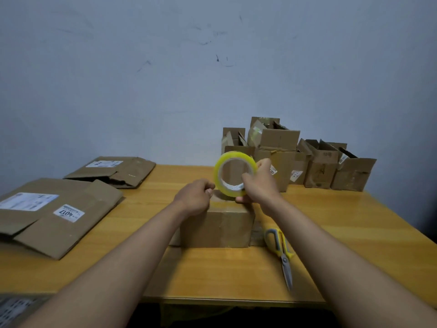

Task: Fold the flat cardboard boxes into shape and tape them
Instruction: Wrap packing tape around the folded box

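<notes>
Pale wall, wooden desk (343,223): right hand (261,183) has its grip on the yellow-edged roll of clear tape (233,174), left hand (196,197) pinching at its edge above the folded brown cardboard box (216,227). Light, stiff roll; sticky tape.

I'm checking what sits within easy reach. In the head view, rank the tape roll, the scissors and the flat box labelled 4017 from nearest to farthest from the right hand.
1. Tape roll: gripped by the right hand, above the folded box.
2. Scissors: on the table, nearer the person, right of the folded box.
3. Flat box labelled 4017: far left of the table.
</notes>
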